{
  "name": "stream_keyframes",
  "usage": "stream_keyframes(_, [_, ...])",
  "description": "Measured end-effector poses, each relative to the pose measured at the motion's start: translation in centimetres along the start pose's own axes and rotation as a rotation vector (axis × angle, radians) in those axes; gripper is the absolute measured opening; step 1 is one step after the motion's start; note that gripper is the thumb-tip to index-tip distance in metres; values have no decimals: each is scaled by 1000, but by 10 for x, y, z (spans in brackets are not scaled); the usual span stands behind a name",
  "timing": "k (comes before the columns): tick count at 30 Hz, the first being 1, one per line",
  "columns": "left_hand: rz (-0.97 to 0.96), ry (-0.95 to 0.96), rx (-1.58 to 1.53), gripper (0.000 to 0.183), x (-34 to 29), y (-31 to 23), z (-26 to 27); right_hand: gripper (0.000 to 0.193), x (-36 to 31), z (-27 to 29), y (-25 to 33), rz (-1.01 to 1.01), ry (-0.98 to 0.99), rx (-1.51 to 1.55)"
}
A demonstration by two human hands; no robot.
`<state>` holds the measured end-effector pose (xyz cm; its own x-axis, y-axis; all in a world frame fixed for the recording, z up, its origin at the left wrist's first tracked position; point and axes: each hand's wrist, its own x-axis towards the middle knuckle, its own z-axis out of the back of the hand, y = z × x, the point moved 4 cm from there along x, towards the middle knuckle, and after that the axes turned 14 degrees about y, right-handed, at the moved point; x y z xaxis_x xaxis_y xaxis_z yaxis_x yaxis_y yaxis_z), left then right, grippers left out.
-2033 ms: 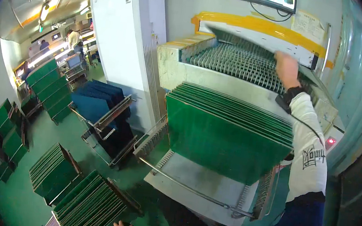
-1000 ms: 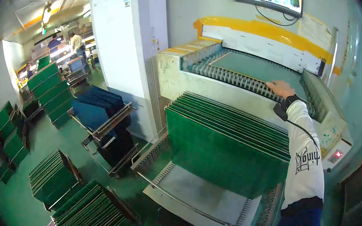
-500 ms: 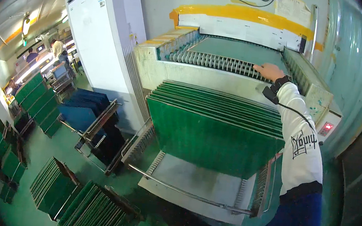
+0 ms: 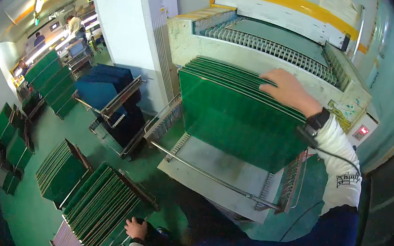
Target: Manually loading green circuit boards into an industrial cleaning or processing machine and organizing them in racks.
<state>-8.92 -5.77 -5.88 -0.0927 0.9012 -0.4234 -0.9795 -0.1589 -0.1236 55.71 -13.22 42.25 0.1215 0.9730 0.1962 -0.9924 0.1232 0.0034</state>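
My right hand point(image 4: 289, 90) is held over the top edges of the green panels point(image 4: 241, 118), which stand upright side by side in a metal rack. Its fingers reach leftward, thumb apart, and nothing shows in them; whether the fingertips touch a panel I cannot tell. Behind it, a flat green-grey panel point(image 4: 279, 37) lies on the machine beyond a row of rollers point(image 4: 268, 47). Low in the picture, my left hand point(image 4: 136, 228) is beside another rack of green panels point(image 4: 100, 206), fingers spread near its metal rail. Contact there is unclear.
A pale tray point(image 4: 221, 167) and a metal bar point(image 4: 210, 174) form the front of the rack. Further left stand a cart of dark blue panels point(image 4: 101, 88) and several more green panel racks point(image 4: 49, 79). A tall white cabinet point(image 4: 126, 22) stands beside the machine. A person point(image 4: 75, 27) is far off.
My right hand has left the machine's rollers and come nearer, over the panels in the rack. The left hand shows more fully beside the lower rack. The view has shifted downward.
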Motion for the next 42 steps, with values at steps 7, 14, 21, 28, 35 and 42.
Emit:
stream_keyframes(7, [-40, -55, -34, 67, 2, 0, -6, 47, -37, -35, 63, 98, 1, -49])
stream_keyframes(14, [-15, -8, -86, 67, -3, -3, 1, 42, -35, -37, 68, 12, -62, 192])
stream_keyframes(21, [-11, -43, -101, 63, -5, 1, 0, 34, -7, -64, 31, -178, 138, 127])
stream_keyframes(28, [-26, -34, -112, 61, -8, 1, 5, 35, -2, -86, 24, -210, 7, -15])
stream_keyframes(35, [-10, -17, -104, 56, -6, -3, 5, 41, -5, -94, 23, -301, -64, -81])
stream_keyframes(42, [-7, -20, -93, 54, -7, -13, 8, 45, -11, -86, 29, -383, -29, -89])
